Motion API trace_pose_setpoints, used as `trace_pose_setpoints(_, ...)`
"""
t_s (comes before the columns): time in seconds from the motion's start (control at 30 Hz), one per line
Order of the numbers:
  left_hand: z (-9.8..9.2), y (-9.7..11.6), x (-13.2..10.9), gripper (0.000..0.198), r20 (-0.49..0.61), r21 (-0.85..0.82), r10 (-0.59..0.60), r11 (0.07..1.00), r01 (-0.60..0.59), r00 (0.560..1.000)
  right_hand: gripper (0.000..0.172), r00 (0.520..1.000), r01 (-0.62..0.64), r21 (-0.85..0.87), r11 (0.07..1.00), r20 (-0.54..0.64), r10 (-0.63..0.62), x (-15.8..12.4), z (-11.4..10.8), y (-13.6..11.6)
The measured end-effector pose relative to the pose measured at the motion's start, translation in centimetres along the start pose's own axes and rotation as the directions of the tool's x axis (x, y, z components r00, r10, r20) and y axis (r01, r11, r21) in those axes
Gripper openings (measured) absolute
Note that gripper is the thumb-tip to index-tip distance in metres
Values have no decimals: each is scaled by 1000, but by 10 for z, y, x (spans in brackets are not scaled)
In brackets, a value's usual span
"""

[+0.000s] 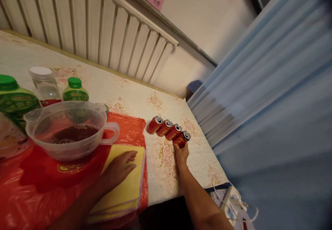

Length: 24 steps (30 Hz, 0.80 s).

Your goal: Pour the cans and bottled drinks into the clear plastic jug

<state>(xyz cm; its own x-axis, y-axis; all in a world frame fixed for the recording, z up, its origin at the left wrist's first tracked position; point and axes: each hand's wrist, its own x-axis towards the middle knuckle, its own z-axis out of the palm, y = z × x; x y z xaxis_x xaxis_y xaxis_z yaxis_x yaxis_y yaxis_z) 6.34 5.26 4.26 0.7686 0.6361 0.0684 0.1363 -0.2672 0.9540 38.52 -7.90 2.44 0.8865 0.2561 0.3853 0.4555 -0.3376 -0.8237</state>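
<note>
Several red drink cans [168,130] stand side by side in a row on the flowered tablecloth [135,98]. My right hand [181,153] is closed round the nearest can [182,138] at the row's right end. My left hand [119,168] lies flat, fingers stretched out, on a folded yellow cloth [127,192] that rests on red plastic sheeting [38,185]. It holds nothing.
A clear plastic bowl [68,129] of dark liquid sits on the red sheeting at left. Behind it stand green-capped bottles [75,89] and a clear white-capped bottle [44,83]. A radiator [103,29] lines the wall. A blue curtain [272,102] hangs right. A white power strip [233,202] lies below the table edge.
</note>
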Motion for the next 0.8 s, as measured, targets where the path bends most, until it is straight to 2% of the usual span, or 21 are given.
trace_pose_setpoints(0.33,1,-2,1,45,-7,-20,-17,1000,17,1000,50,1000,0,-18,1000,-5,0,4,2,3)
trace_pose_setpoints(0.8,-4,13,-3,45,-6,-48,-47,998,46,999,50,1000,11,-34,999,-9,-12,7,2,9)
